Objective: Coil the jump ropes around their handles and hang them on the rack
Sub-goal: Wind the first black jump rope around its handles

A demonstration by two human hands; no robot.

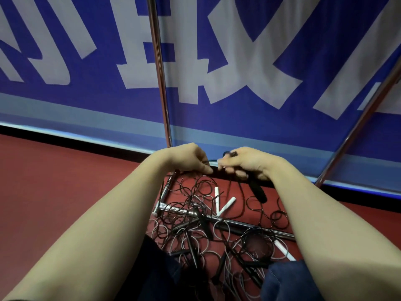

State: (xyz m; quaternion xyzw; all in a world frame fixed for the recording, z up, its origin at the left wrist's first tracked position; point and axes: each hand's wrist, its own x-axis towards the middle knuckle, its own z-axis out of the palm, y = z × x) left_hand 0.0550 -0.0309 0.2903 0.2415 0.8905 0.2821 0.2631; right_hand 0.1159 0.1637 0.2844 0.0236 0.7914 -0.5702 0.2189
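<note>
– Logging hands first: what does each one hold?

– Left hand point(191, 158): fingertips pinched on a thin black cord point(213, 161). Right hand point(245, 164): clenched round a black handle point(258, 191), whose free end sticks out toward 5 o'clock. The two hands are almost touching, just at 6 o'clock from the chrome upright point(160, 72) of the rack.

– Remaining stock?

– One tangle of jump ropes point(195, 231), black and pale cords mixed, on the red floor point(65, 192) at 6 o'clock from the hands. Two white handles point(226, 206) lie in a V just below the hands, and a third white handle point(284, 252) lies at 5 o'clock. The rack's base bar point(238, 224) runs across the pile with cords draped over it.

– Hazards?

– The held cord seems to trail down into that tangle. In my judgement, pulling it taut could drag neighbouring ropes up or tighten a knot. It may also catch on the base bar. If the left-hand pinch slackens, wound turns could slide off the handle.

– Containers and contents?

– None in view: no bin, box or basket. Every rope lies loose on the floor or in the hands, and the held rope is not yet hung.
</note>
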